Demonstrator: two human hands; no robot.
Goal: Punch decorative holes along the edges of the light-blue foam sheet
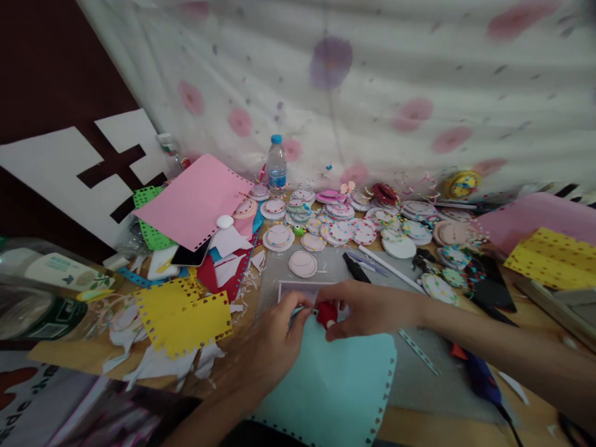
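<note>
A turquoise sheet (344, 379) with small cut-out shapes along its edges lies in front of me. My left hand (284, 326) pinches the sheet's top edge between thumb and fingers. Closed around a small red craft punch (327, 315) is my right hand (356, 307), at the sheet's top edge, close to my left fingertips. How far the sheet's edge sits inside the punch is hidden by my fingers. Just beyond my hands is a pale round piece (302, 264) with a drawn outline, on the grey mat (274, 273).
Many decorated paper discs (339, 231) stand in stacks at the back. Left are a pink sheet (195, 198), yellow punched sheets (184, 316), paper scraps and large bottles (51, 264). A water bottle (276, 164) stands behind. To the right lie a blue corded tool (482, 375) and a turquoise strip (419, 352).
</note>
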